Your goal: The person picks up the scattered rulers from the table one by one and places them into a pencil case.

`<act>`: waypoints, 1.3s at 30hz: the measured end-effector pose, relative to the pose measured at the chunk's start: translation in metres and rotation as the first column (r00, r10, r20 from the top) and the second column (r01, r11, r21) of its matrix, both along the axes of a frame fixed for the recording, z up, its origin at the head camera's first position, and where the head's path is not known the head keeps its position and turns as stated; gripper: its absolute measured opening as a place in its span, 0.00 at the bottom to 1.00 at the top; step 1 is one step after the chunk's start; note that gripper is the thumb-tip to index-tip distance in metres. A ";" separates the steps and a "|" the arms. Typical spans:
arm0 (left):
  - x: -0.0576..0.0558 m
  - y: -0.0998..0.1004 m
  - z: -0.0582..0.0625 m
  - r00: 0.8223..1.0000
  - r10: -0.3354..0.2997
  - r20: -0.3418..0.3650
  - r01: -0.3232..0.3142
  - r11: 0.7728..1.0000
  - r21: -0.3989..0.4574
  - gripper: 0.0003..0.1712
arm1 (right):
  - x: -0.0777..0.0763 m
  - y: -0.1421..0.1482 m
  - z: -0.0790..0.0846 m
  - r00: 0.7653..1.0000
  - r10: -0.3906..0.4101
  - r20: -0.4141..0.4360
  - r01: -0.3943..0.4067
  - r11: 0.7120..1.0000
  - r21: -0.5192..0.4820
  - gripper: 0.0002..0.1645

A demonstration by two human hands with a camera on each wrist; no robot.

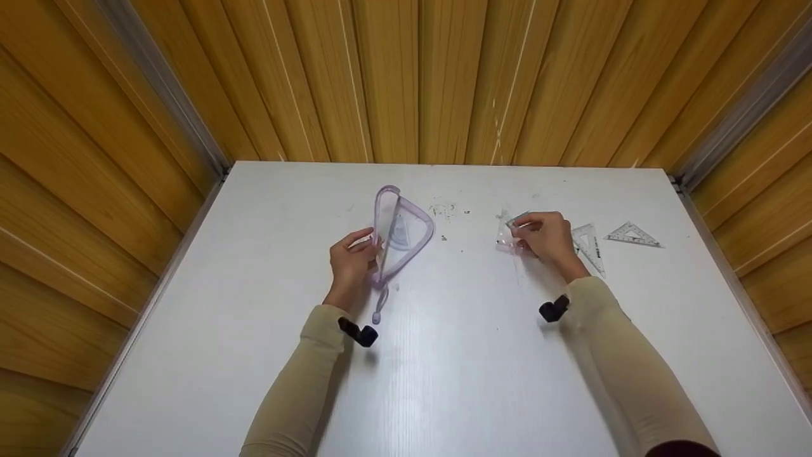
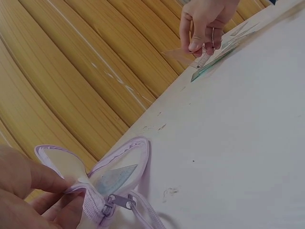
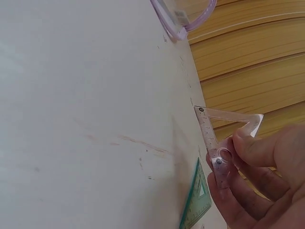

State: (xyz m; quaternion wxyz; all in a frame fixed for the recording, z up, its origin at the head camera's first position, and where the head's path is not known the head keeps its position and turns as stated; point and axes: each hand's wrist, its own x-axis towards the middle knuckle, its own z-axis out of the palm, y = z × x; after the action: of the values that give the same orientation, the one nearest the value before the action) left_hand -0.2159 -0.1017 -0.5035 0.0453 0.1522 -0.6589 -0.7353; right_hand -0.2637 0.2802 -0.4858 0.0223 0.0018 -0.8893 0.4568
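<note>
My left hand [image 1: 352, 260] grips the side of a clear zip pouch [image 1: 419, 211] with purple trim, whose mouth stands spread. Inside the pouch lies a bluish protractor [image 1: 399, 235]. The zip slider [image 2: 121, 201] and a wrist loop [image 1: 380, 308] hang at its near end. My right hand [image 1: 545, 240] pinches a clear, pinkish set square [image 3: 207, 129] between thumb and fingers, raised off the table. Below those fingers is a green set square [image 3: 196, 195], partly hidden by the hand in the head view.
Right of my right hand, a long clear set square [image 1: 595, 254] and a wider clear set square [image 1: 633, 240] lie on the white table [image 1: 444, 381]. Dark scuff marks dot the tabletop between the hands. Wood-patterned panels [image 1: 393, 82] rise behind the table.
</note>
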 end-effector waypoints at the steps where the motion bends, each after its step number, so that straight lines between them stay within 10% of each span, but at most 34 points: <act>1: 0.000 0.000 0.000 1.000 -0.001 0.001 0.001 1.000 0.002 0.19 | -0.001 0.000 0.001 1.000 -0.001 0.001 0.001 1.000 -0.002 0.06; 39: -0.002 0.000 0.000 1.000 -0.002 0.005 0.002 1.000 0.003 0.20 | -0.031 -0.027 0.027 0.979 0.087 0.187 -0.043 0.972 -0.231 0.18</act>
State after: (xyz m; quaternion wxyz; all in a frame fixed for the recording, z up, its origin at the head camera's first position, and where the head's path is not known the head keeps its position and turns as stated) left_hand -0.2176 -0.1019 -0.5032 0.0427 0.1535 -0.6582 -0.7358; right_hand -0.2945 0.2535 -0.4584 -0.0802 -0.0163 -0.8290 0.5533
